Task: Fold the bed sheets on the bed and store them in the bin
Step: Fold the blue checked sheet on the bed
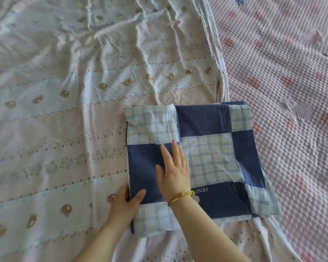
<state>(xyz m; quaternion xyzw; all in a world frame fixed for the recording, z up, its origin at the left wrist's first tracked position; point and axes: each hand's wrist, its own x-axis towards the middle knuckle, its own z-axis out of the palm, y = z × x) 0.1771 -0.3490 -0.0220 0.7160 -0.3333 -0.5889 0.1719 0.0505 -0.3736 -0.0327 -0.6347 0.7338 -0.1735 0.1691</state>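
A blue and white checked sheet [212,152] lies folded into a thick square on the bed. My right hand [173,171], with a yellow bracelet at the wrist, presses flat on its top with straight fingers. My left hand [124,201] holds the sheet's near left edge, thumb on top and fingers hidden underneath. A pale sheet with small bear prints [83,91] lies spread and wrinkled under and to the left of the folded one. No bin is in view.
A pink bubble-textured mattress cover [284,91] with darker pink spots fills the right side. The pale sheet's doubled edge [214,46] runs from top to bottom beside it.
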